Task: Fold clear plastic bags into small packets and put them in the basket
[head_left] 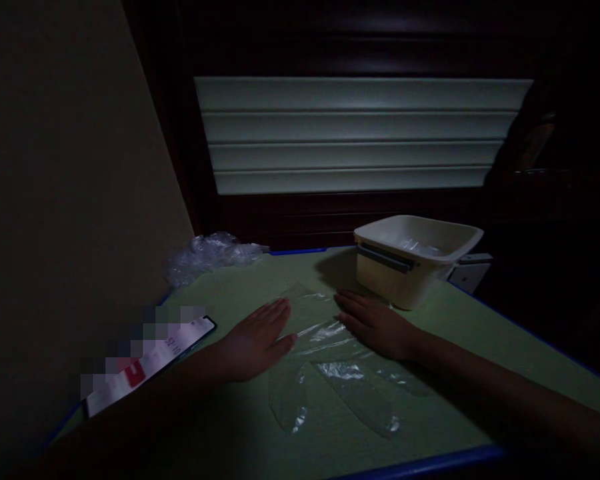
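Observation:
A thin clear plastic piece (pixel 330 340), shaped like a disposable glove with finger-like lobes toward the near edge, lies spread on the green tabletop (pixel 220 427). My left hand (pixel 255 340) rests flat at its left side, palm down, fingers stretched out and thumb apart. On the right side my right hand (pixel 375 323) lies palm down near the plastic's upper right part, with fingers extended. Neither hand grasps anything. Shiny creases run across the plastic between the two hands.
A cream bin (pixel 385 277) with clear plastic inside stands at the back right, beside a white object (pixel 470 275). Crumpled clear plastic (pixel 210 257) lies at the back left. A phone (pixel 153 360) is near the left edge. Wall at left, slatted panel behind.

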A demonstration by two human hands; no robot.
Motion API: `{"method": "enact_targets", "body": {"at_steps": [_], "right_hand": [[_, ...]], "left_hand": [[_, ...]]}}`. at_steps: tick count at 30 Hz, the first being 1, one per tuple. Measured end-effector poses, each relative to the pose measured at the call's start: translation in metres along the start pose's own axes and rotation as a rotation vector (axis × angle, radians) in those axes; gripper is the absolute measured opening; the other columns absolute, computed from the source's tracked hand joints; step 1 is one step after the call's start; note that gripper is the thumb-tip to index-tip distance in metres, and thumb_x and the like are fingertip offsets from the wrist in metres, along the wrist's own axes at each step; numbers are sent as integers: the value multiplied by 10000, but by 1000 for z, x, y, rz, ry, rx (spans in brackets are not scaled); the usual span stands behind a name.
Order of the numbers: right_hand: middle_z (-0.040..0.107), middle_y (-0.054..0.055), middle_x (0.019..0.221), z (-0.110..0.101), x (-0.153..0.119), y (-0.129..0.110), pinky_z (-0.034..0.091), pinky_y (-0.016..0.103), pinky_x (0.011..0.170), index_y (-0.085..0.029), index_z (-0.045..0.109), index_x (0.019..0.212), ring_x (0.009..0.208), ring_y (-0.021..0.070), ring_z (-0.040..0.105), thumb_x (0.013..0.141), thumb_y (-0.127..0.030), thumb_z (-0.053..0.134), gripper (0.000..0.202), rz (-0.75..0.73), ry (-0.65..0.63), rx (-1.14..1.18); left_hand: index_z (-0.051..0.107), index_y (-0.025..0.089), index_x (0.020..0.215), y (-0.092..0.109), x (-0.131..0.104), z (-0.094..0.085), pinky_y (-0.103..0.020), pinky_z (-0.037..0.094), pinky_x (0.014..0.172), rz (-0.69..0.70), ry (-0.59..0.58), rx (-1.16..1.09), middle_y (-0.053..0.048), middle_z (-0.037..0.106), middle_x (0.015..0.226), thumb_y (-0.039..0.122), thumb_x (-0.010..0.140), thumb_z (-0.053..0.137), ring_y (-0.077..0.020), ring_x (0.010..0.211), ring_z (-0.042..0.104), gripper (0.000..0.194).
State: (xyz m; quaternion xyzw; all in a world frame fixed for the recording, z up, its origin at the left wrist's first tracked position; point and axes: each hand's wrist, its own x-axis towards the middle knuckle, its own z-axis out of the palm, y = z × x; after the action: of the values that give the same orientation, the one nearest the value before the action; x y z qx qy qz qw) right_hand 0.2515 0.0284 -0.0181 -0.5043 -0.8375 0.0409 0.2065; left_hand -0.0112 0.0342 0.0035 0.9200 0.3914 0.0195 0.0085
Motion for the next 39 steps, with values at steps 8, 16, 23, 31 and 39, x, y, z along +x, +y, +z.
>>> {"method": "enact_targets", "body": {"at_steps": [8,16,23,31,39], "right_hand": [[437,198,1329,-13,-5,-7,365,446,983,-71,429,1282,1195,283,441,885,-291,342,463,88,183,-46],[381,174,1380,-12,32,-63,336,363,1014,-47,403,1304,1239,244,391,872,-215,347,467,25,188,-52],[464,216,1306,29,54,-81,331,362,999,-26,475,1240,1228,249,408,911,-281,341,437,-52,42,-65],[378,227,1366,16,13,-23,297,479,997,-49,417,1309,1270,310,335,926,-419,278,551,8,-21,-153],[486,253,1264,-5,-20,-3,304,468,995,0,480,1224,1205,319,411,915,-380,296,523,149,1,-227]], "left_hand": [[406,20,1278,0,0,4,-398,312,1014,-112,121,75,-217,373,1367,452,896,310,-278,1267,353,585],[485,50,1213,0,3,2,-475,253,1030,-167,354,179,-218,408,1329,372,891,353,-322,1264,318,473],[404,5,1278,-18,12,14,-415,289,1041,-125,131,82,-208,366,1371,333,923,249,-257,1287,321,507],[343,-12,1324,-14,10,13,-423,218,1072,-170,71,51,-207,264,1416,376,914,257,-274,1325,216,571],[383,18,1302,-18,11,18,-435,249,1061,-153,115,63,-202,305,1401,384,915,263,-269,1312,258,546]]}}
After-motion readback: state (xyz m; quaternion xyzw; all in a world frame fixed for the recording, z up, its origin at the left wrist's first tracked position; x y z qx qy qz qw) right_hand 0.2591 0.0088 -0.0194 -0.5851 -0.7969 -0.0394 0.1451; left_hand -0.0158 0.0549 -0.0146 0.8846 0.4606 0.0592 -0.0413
